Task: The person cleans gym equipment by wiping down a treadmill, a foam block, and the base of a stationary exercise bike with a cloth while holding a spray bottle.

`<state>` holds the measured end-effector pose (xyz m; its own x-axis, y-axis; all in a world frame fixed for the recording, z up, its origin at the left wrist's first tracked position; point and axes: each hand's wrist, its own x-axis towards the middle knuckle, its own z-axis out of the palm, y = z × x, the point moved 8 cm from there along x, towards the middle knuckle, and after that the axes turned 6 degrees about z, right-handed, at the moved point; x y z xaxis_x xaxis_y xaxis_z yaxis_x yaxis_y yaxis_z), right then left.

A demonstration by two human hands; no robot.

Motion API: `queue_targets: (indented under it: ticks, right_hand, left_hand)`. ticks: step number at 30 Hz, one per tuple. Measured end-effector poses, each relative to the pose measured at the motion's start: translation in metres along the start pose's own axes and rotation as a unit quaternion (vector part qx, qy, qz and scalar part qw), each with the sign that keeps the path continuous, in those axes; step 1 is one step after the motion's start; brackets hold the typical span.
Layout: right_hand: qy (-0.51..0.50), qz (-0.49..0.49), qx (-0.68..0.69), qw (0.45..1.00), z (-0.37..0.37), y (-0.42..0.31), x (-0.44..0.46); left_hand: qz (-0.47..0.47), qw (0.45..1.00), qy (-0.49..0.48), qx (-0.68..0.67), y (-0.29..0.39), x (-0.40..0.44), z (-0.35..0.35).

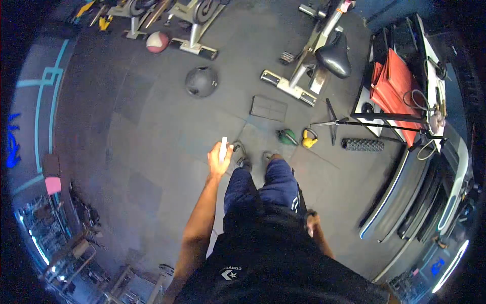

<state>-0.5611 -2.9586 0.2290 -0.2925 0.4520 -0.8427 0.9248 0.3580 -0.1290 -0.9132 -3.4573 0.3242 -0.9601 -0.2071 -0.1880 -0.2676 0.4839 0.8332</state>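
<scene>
My left hand (pixel 217 165) is stretched out in front of my left leg, above the dark floor. Its fingers are closed around a slim white object (pixel 224 147), which points away from me; its exact kind does not show. Beside my right hip, my right hand (pixel 313 222) hangs low with its fingers curled. Part of it is hidden by my clothing, and what it holds, if anything, cannot be made out. A green kettlebell (pixel 288 137) and a yellow kettlebell (pixel 309 138) stand on the floor ahead of my right foot.
Ahead are a black ball (pixel 201 82), a red-and-white ball (pixel 157 42) and an exercise bike (pixel 306 66). To the right, a black foam roller (pixel 362 145) lies near a thin-legged stand (pixel 331 122) and a rack with red mats (pixel 397 86). Gym machines line the lower left.
</scene>
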Motion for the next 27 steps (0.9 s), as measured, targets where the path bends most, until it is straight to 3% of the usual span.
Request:
queue_targets:
  ticks: [2,4,6,8,10,11,13,16,19,20,23,24,27]
  right_hand:
    - [0.027,0.017,-0.007,0.999,0.006,-0.02,-0.031]
    - [0.022,-0.033,-0.021,0.999,0.043,0.043,0.029]
    - [-0.096,-0.101,0.159,0.977,0.062,0.038,0.073]
    - [-0.02,-0.217,-0.001,0.976,0.039,-0.024,0.068]
    - [0.058,-0.186,-0.126,0.973,0.03,-0.058,0.123]
    - [0.068,-0.159,-0.106,0.979,0.021,-0.093,0.138]
    - [0.046,-0.095,0.062,0.992,-0.004,-0.209,0.136]
    - [0.144,-0.122,0.074,0.979,-0.023,-0.318,0.13]
    - [0.099,-0.164,0.134,0.972,-0.005,-0.376,0.146]
    - [0.094,-0.154,0.154,0.971,0.004,-0.387,0.151]
    - [0.054,-0.15,0.204,0.966,0.038,-0.425,0.167]
    - [0.05,-0.158,0.206,0.964,0.05,-0.437,0.175]
    - [0.034,-0.21,0.194,0.958,0.101,-0.461,0.212]
  left_hand:
    - [0.063,0.997,0.008,0.037,0.007,0.035,0.001]
    - [0.114,0.99,-0.009,0.078,-0.011,0.07,0.012]
    - [0.119,0.989,-0.019,0.088,-0.028,0.099,0.03]
    - [0.101,0.989,-0.011,0.112,-0.022,0.12,0.046]
    - [0.154,0.979,-0.001,0.137,-0.041,0.165,0.068]
    - [0.148,0.977,-0.01,0.152,-0.052,0.179,0.082]
    - [0.13,0.978,-0.023,0.162,-0.067,0.205,0.11]
    - [0.15,0.978,-0.033,0.144,-0.074,0.242,0.155]
    - [0.176,0.98,-0.034,0.086,-0.087,0.278,0.201]
    - [0.226,0.97,-0.032,0.079,-0.073,0.288,0.215]
    - [0.282,0.954,-0.101,0.022,-0.078,0.32,0.259]
    - [0.232,0.954,-0.176,0.073,-0.099,0.333,0.283]
    - [0.274,0.924,-0.261,0.049,-0.115,0.364,0.317]
